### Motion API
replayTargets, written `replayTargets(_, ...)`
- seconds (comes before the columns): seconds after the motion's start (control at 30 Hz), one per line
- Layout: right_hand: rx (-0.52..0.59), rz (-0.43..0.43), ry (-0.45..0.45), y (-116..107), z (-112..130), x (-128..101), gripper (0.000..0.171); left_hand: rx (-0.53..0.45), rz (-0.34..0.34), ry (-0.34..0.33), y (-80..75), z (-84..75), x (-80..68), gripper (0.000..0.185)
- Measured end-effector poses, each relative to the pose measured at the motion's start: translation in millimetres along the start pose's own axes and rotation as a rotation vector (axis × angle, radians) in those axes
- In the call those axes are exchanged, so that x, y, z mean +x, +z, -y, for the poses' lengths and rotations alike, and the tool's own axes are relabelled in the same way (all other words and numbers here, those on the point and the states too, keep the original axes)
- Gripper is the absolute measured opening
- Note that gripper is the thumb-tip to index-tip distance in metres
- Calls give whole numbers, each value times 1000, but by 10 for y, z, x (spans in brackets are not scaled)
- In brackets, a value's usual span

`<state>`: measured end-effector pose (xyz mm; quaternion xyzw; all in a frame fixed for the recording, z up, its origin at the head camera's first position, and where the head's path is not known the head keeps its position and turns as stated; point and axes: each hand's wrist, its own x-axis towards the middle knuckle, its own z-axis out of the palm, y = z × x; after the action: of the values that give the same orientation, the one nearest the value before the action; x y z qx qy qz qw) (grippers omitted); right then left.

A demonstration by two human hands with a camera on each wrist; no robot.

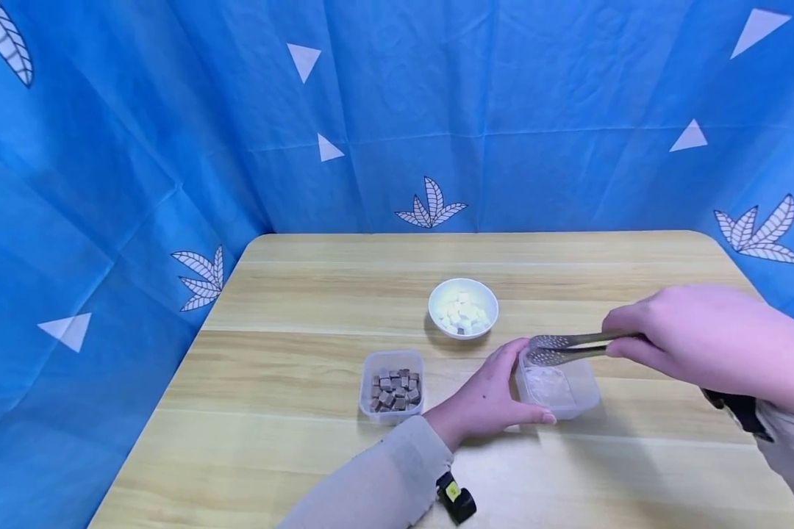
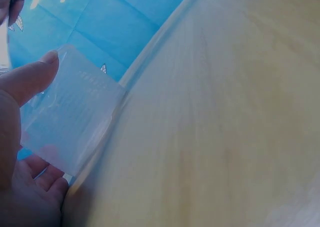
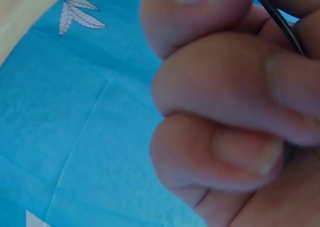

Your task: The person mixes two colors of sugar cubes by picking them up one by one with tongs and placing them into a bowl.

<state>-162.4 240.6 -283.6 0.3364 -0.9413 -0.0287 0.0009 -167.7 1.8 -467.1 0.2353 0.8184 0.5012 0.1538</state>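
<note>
My left hand (image 1: 484, 402) grips a translucent plastic container (image 1: 586, 391) from its left side, with thumb and fingers spread around it. In the left wrist view the thumb lies along one side of this container (image 2: 75, 112) and the fingers on the other. Whitish material (image 1: 548, 383) shows on the container's floor. My right hand (image 1: 695, 342) holds metal tongs (image 1: 556, 358) with perforated tips, which hover over the container's back left rim. Whether the tips hold anything cannot be made out. In the right wrist view the right fingers (image 3: 215, 82) curl tightly.
A white bowl (image 1: 438, 295) of white cubes (image 1: 462, 314), with one dark piece among them, stands behind the left hand. Left of that hand sits a second plastic container (image 1: 374, 362) holding brown cubes (image 1: 393, 389). Blue cloth (image 1: 397, 110) hangs behind the wooden table (image 1: 291, 294).
</note>
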Motion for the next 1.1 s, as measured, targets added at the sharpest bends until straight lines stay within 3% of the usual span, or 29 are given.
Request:
replayTargets(0.13, 40, -58, 20, -31, 34, 87, 6, 19, -2, -1, -3, -5, -5, 102)
replayTargets(0.37, 113, -100, 1, 80, 115, 509, 8, -17, 7, 51, -25, 27, 4, 106)
replayTargets(0.6, 106, -115, 4, 242, 68, 808, 9, 11, 8, 68, -24, 37, -1, 105)
replayTargets(1.1, 123, -78, 53, 281, 46, 812, 18, 2, 12, 64, -7, 43, -1, 107)
